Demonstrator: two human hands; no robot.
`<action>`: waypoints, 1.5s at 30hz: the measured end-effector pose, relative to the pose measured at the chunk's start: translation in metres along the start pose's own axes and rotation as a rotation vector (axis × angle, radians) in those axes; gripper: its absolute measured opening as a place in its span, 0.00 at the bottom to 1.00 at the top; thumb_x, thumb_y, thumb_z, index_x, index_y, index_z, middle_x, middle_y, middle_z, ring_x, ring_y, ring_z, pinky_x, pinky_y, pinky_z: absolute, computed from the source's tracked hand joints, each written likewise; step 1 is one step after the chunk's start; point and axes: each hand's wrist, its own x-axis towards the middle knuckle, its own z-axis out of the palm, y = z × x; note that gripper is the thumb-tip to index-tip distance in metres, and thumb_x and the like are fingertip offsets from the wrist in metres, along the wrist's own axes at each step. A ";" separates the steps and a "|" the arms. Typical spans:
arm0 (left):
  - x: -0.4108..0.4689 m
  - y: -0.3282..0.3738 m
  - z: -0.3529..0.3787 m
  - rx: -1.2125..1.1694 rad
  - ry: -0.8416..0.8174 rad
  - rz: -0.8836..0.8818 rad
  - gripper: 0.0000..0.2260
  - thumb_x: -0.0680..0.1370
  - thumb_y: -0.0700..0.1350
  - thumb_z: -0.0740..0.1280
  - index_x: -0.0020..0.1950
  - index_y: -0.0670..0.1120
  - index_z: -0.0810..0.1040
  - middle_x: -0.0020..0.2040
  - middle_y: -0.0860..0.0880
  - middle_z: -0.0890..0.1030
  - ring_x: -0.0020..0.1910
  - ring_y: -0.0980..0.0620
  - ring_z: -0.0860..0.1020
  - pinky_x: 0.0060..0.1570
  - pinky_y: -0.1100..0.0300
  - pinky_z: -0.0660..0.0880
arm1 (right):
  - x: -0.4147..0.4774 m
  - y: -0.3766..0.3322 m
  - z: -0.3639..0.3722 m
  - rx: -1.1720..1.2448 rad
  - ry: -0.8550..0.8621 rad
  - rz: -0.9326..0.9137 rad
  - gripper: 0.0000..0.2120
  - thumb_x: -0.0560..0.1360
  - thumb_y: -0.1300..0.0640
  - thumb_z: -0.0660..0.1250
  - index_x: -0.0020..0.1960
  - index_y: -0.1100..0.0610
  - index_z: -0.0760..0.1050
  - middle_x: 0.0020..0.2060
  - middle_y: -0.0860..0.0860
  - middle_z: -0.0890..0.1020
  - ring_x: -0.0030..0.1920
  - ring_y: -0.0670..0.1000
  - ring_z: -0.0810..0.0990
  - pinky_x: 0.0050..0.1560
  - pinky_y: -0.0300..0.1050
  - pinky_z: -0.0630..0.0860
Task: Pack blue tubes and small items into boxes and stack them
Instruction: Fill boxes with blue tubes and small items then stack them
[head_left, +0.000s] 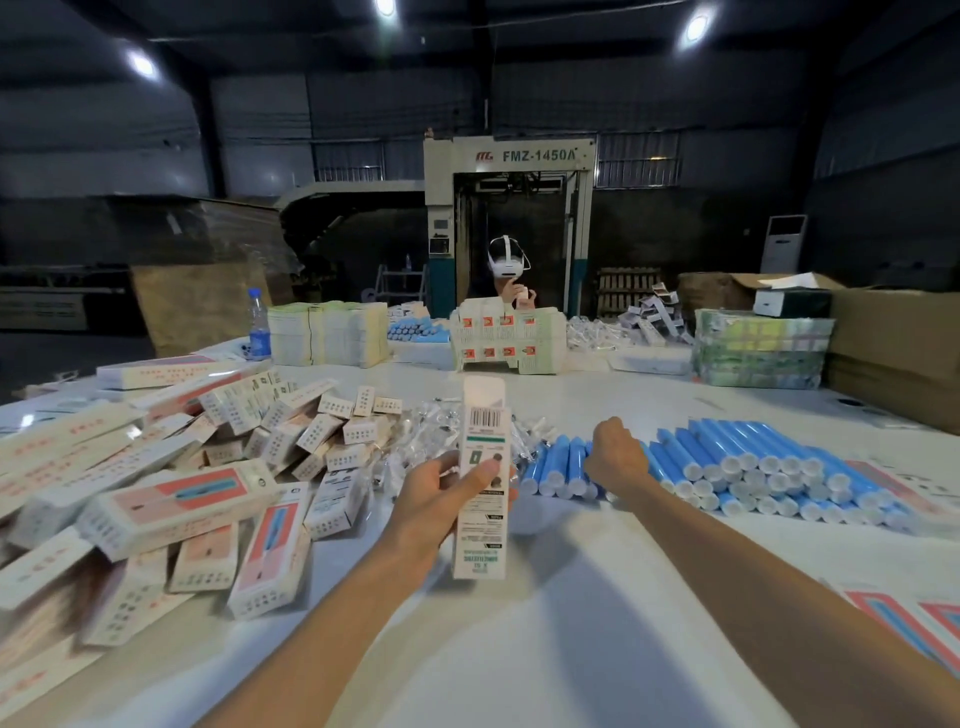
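Observation:
My left hand (441, 499) grips a long white box (480, 499), held upright with its top flap open and the barcode side facing me. My right hand (615, 457) reaches down with curled fingers onto the near end of a heap of blue tubes (737, 462) with white caps; whether it grips one is hidden by the back of the hand. A pile of small clear-bagged items (415, 441) lies just behind the box. Packed white and pink boxes (171, 499) are heaped at the left.
A person in a white headset (509, 265) sits across the white table (571, 623) behind stacked flat cartons (506, 338). A water bottle (258, 325), paper stacks (332, 332), a green bundle (758, 353) and brown cartons (893, 353) line the far side.

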 end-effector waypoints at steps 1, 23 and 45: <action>0.000 -0.002 -0.003 0.002 0.004 -0.010 0.24 0.75 0.49 0.79 0.68 0.44 0.79 0.58 0.41 0.88 0.56 0.39 0.87 0.54 0.47 0.85 | 0.000 0.002 -0.002 0.000 -0.004 0.012 0.14 0.82 0.65 0.63 0.66 0.66 0.69 0.64 0.60 0.74 0.62 0.62 0.78 0.49 0.48 0.72; -0.005 -0.008 -0.009 -0.048 -0.091 -0.015 0.30 0.74 0.42 0.79 0.73 0.44 0.72 0.60 0.38 0.86 0.59 0.36 0.85 0.64 0.34 0.78 | -0.074 -0.065 -0.117 1.517 -0.086 -0.230 0.33 0.80 0.71 0.65 0.77 0.50 0.57 0.59 0.60 0.80 0.61 0.55 0.82 0.61 0.53 0.81; -0.003 -0.001 -0.026 0.087 0.137 0.151 0.15 0.83 0.47 0.72 0.69 0.52 0.77 0.56 0.46 0.88 0.53 0.39 0.87 0.53 0.39 0.85 | -0.084 -0.097 -0.064 0.749 -0.068 -0.518 0.18 0.85 0.55 0.62 0.74 0.53 0.71 0.70 0.53 0.68 0.64 0.50 0.72 0.58 0.37 0.70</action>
